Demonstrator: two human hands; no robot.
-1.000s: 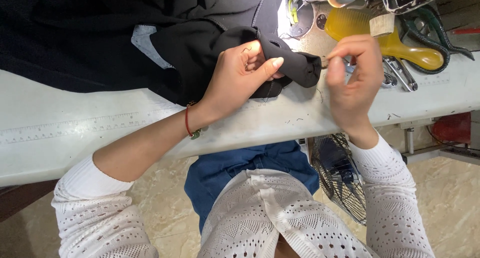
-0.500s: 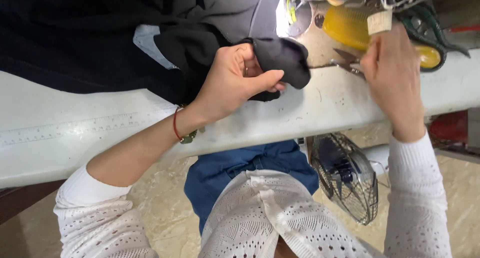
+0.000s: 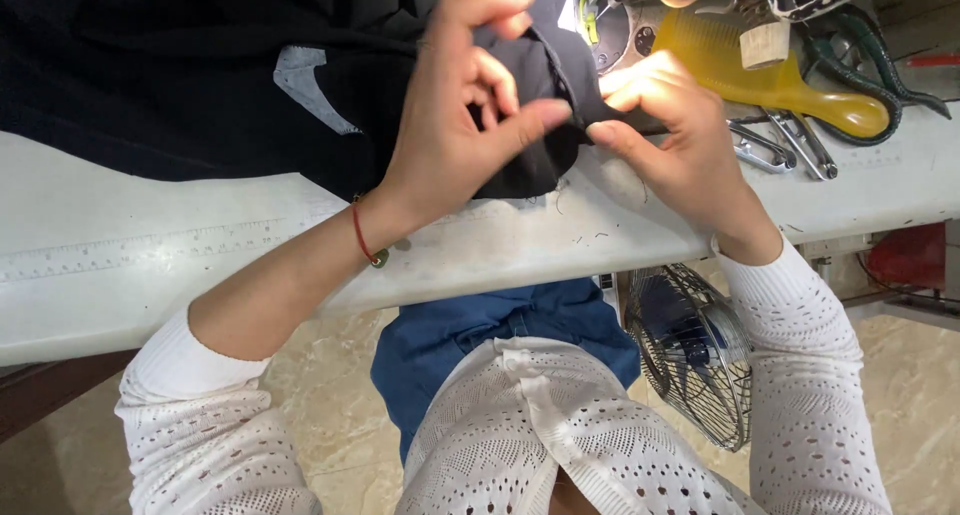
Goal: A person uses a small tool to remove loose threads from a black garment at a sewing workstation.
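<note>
The person sits at a white table (image 3: 150,265) and works with both hands on a black garment (image 3: 180,65). Most of this dark cloth lies spread over the far left part of the table, and one corner of it is pulled toward the middle, where the two hands meet.

The left hand (image 3: 455,125) is above this corner. Its thumb and forefinger are pressed together on a fold of the cloth, and the other fingers (image 3: 500,10) are curled over the top of the fold, so the fabric passes under the palm and comes out between the fingertips. A thin red bracelet (image 3: 362,237) is on this wrist.

The right hand (image 3: 680,140) comes from the other side. Its thumb and first fingers are closed on the edge of the same fold, just beside the left thumb; the tips of both hands are almost touching, with only the cloth between them.

A pale grey patch (image 3: 310,90) shows on the garment, to the left of the left hand. Behind the right hand lie a yellow comb (image 3: 760,70) and metal clips (image 3: 785,145). Under the table stands a small fan (image 3: 690,355).
</note>
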